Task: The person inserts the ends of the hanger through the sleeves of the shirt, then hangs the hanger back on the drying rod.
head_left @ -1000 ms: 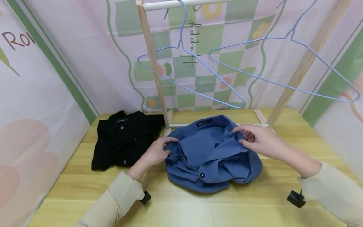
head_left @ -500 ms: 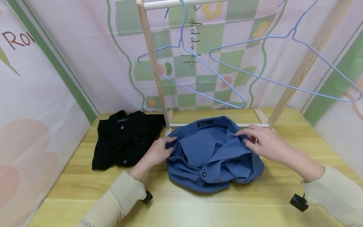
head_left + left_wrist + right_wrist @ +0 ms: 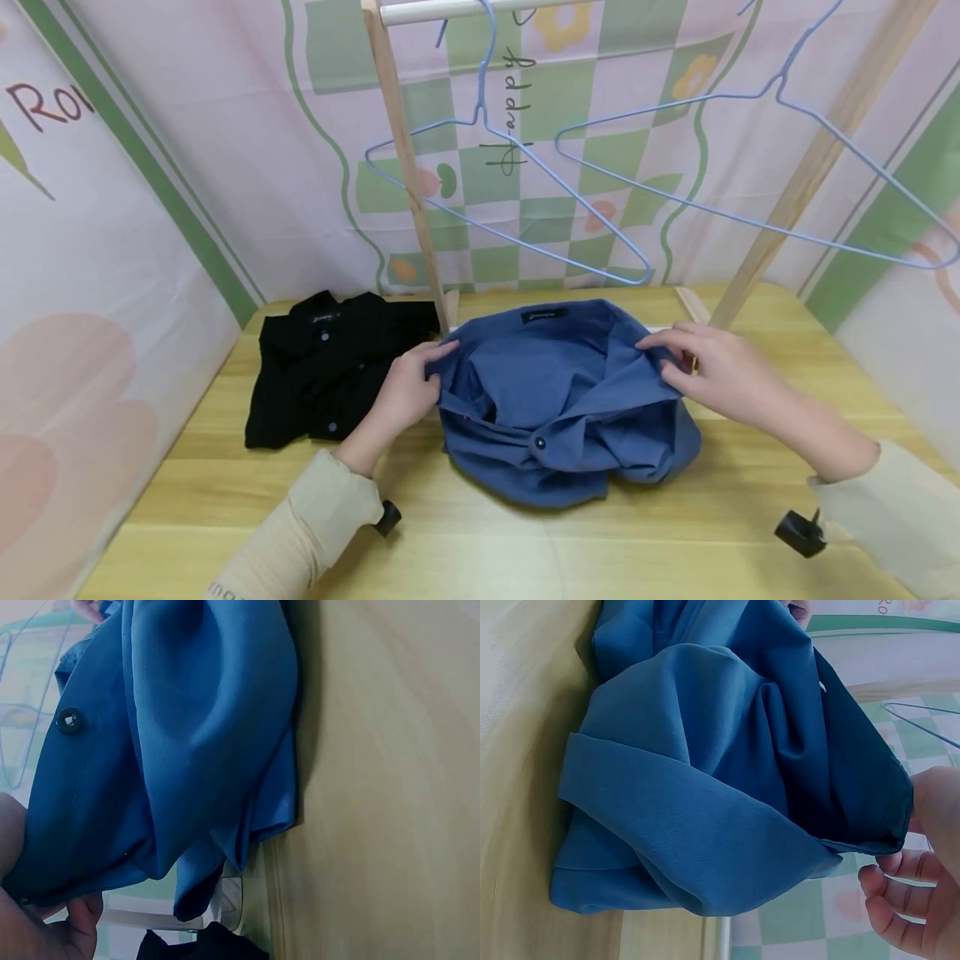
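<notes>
A blue shirt [image 3: 570, 392] with a dark button and a black neck label lies bunched on the wooden table, its collar side raised. My left hand [image 3: 405, 387] pinches its left edge. On the opposite side, my right hand [image 3: 712, 367] pinches the other edge between thumb and fingers. In the left wrist view, a button shows on the blue cloth [image 3: 202, 712] and the left hand [image 3: 45, 930] grips the corner. The right wrist view has the right hand [image 3: 922, 877] holding a pointed corner of the shirt [image 3: 705, 787].
A black buttoned shirt [image 3: 337, 367] lies on the table [image 3: 480, 550] at the left. Behind the blue shirt stands a wooden rack [image 3: 408, 167] with a left blue hanger [image 3: 555, 183] and a right blue hanger [image 3: 675, 200]. Printed fabric surrounds the table.
Both hands have lifted the blue shirt's neck opening slightly and spread it wider. The right hand has shifted a little to the right, the left hand slightly up and left.
</notes>
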`<control>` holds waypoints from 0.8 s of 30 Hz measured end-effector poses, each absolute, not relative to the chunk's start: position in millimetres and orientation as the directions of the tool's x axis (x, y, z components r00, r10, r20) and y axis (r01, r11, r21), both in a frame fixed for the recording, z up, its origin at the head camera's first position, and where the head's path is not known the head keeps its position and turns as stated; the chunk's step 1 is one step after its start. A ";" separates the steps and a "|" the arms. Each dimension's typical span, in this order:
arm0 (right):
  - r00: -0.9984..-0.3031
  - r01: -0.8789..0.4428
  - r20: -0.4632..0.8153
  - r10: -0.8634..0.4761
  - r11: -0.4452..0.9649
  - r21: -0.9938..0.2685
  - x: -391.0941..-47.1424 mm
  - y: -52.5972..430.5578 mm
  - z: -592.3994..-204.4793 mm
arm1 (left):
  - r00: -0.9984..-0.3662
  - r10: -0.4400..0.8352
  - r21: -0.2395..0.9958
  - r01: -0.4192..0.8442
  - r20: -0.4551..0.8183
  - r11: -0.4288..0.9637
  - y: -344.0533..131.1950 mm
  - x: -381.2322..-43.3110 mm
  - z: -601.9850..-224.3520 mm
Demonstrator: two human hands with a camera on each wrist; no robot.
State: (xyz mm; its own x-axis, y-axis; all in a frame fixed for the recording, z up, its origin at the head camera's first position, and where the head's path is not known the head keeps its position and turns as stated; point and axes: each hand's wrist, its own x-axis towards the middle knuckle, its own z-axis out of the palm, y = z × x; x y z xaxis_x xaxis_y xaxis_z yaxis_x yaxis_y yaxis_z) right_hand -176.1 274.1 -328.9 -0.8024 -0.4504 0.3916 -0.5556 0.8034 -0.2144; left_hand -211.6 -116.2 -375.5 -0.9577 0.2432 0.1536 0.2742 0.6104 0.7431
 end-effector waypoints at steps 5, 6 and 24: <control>-0.799 -0.585 0.364 -0.478 0.759 -0.286 -178.6 274.6 -332.4 | -0.941 0.339 0.793 0.218 0.016 0.569 -118.9 -215.5 -377.1; -0.794 -0.597 0.361 -0.489 0.738 -0.313 -179.3 274.1 -334.2 | -0.930 0.368 0.815 0.197 -0.021 0.545 -119.1 -216.4 -378.4; -0.886 -0.437 0.198 -0.419 0.614 -0.658 -189.4 282.1 -362.1 | -0.809 0.430 0.914 -0.384 -0.401 0.130 -118.0 -224.2 -396.5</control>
